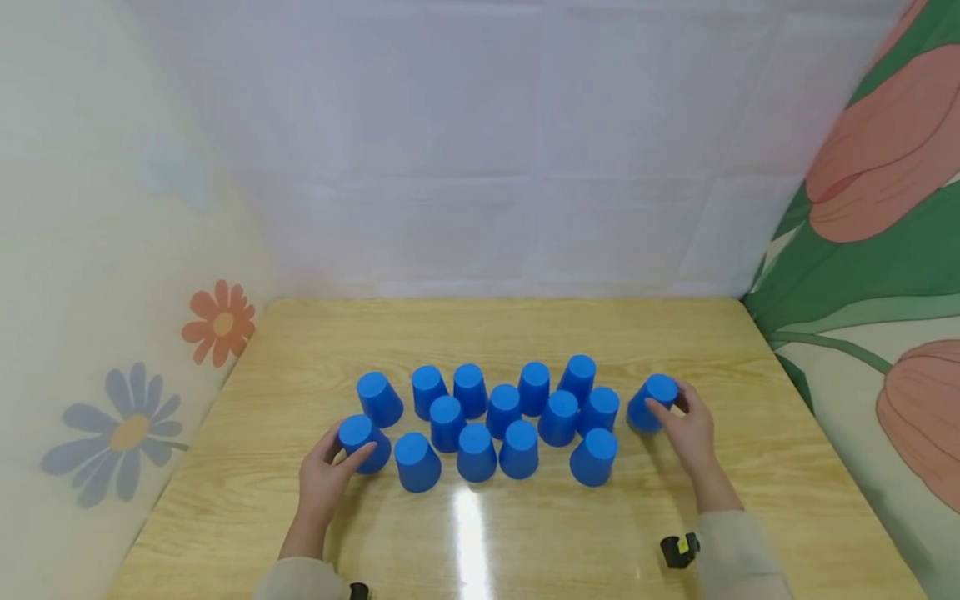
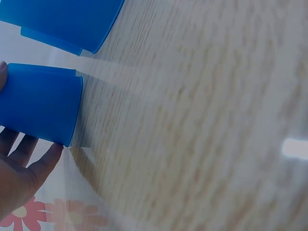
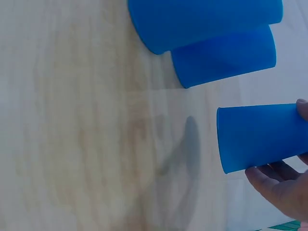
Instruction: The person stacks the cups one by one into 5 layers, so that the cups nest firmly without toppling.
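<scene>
Blue cups (image 1: pixel 476 452), thirteen of them, stand upside down in loose rows on a wood-grain surface (image 1: pixel 240 500) while a person in pale sleeves (image 1: pixel 731 550) holds one more in each hand. At the near left corner of the group, the left hand (image 1: pixel 321 483) has its grip clamped on the left-held cup (image 1: pixel 365 443), thumb on one side and fingers on the other, with one cup just behind and another just to its right. Across the surface, the right hand (image 1: pixel 692 429) pinches the right-held cup (image 1: pixel 645 407) between thumb and fingers, apart from the cluster at its right end; from here, I cannot tell whether its rim touches the surface. Both held cups are bottom-up and slightly tilted. Beside the right sleeve shows a small black device (image 1: pixel 678 551). White cloth (image 1: pixel 480 150) hangs behind, flanked by an orange flower (image 1: pixel 222 323) and pink tulips (image 1: pixel 877 142).
</scene>
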Available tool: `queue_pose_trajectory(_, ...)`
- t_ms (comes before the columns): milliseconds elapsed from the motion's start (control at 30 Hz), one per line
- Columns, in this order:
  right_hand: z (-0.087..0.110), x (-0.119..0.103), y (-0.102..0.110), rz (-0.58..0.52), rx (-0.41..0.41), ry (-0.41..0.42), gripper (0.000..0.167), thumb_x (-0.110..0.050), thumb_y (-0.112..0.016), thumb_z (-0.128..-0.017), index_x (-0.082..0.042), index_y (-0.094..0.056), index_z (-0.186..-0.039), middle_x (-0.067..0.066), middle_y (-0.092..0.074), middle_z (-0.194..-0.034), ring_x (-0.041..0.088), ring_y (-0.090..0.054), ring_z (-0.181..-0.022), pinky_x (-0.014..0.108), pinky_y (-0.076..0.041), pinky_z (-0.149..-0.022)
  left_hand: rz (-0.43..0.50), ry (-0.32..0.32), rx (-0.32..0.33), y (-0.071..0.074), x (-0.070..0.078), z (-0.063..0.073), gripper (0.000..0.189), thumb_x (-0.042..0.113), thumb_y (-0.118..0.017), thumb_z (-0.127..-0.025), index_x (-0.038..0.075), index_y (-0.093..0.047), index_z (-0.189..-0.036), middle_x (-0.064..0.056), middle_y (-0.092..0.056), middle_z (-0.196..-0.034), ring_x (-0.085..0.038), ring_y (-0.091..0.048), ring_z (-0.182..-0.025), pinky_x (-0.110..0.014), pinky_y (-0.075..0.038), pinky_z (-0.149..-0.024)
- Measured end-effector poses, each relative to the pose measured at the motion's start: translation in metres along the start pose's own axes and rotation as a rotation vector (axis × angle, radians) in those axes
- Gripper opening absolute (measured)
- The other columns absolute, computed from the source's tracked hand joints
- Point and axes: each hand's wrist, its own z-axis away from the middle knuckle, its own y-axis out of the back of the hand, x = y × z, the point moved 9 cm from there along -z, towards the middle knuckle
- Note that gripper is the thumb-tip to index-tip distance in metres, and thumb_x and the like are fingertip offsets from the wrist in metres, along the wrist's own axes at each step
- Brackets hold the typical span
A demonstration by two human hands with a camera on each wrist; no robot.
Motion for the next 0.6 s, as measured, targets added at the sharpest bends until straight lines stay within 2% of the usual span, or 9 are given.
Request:
queue_pose_trajectory(133,0.008,-0.048,0.006,-0.025,-0.070,-0.021,0.063,-0.038,-0.059,-0.079,-0.005,-0.037,-0.127,0.019,-0.038,-0.126,0.037,-0.032,-0.115,0.051,-0.028,-0.091,0.006,0.000,-0.006,-0.001,0.001,0.000,0.073,0.043,-0.064,-0.073,0.011,-0.035,-0.132,-0.013,-0.035,-0.132,-0.031,-0.026,-0.122,-0.048,-0.028,-0.094)
queue_pose_trajectory(267,0.006,-0.083,0.007,0.005,-0.115,0.034,0.058,-0.031,-0.061,-0.080,-0.001,-0.039,-0.124,0.021,-0.040,-0.124,0.036,-0.033,-0.115,0.050,-0.029,-0.092,0.012,0.010,-0.003,-0.001,0.001,0.001,0.072,0.042,-0.064,-0.073,0.012,-0.035,-0.132,-0.013,-0.034,-0.133,-0.031,-0.025,-0.122,-0.047,-0.028,-0.093)
queue_pose_trajectory(467,-0.010,-0.112,0.007,0.053,-0.110,0.137,0.052,-0.026,-0.062,-0.080,0.001,-0.042,-0.121,0.022,-0.044,-0.120,0.036,-0.037,-0.113,0.050,-0.033,-0.089,0.025,0.020,-0.015,-0.002,0.000,0.000,0.078,0.046,-0.063,-0.071,0.012,-0.032,-0.134,-0.013,-0.032,-0.134,-0.031,-0.024,-0.123,-0.047,-0.026,-0.094)
queue_pose_trajectory(567,-0.021,-0.118,0.007,0.056,-0.094,0.159,0.052,-0.026,-0.062,-0.080,0.001,-0.043,-0.120,0.023,-0.044,-0.119,0.037,-0.037,-0.112,0.051,-0.032,-0.089,0.023,0.025,-0.019,-0.002,0.000,0.000,0.079,0.047,-0.063,-0.071,0.012,-0.031,-0.134,-0.013,-0.031,-0.135,-0.031,-0.023,-0.123,-0.048,-0.026,-0.095)
queue_pose_trajectory(600,-0.027,-0.114,0.006,0.050,-0.080,0.165,0.052,-0.028,-0.062,-0.080,-0.001,-0.044,-0.120,0.021,-0.044,-0.119,0.035,-0.038,-0.112,0.051,-0.032,-0.089,0.024,0.025,-0.019,-0.002,0.000,0.001,0.079,0.046,-0.063,-0.071,0.012,-0.031,-0.134,-0.013,-0.031,-0.135,-0.031,-0.023,-0.123,-0.048,-0.026,-0.095)
